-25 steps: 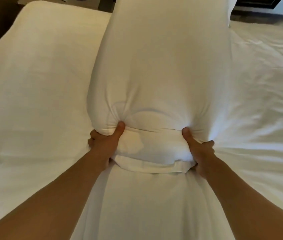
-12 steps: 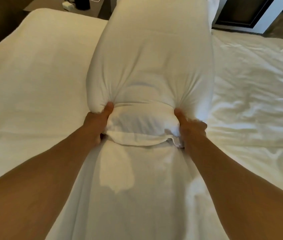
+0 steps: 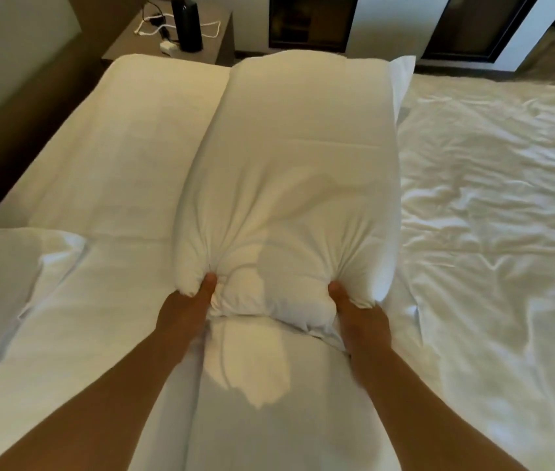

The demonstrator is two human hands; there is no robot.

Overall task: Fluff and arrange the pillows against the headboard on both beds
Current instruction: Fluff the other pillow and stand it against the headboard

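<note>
Head view: left hand [image 3: 186,309] and right hand [image 3: 362,317] both clamp the near end of the white pillow [image 3: 296,171], thumbs dug in. Its long axis runs straight away along the bed [image 3: 493,232], both hands equally near. Nightstand [image 3: 208,45] beyond.

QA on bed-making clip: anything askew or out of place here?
Yes. The pillow lies lengthwise down the bed, gripped by the left hand and right hand, not against the headboard. The sheet on the right is wrinkled.
</note>
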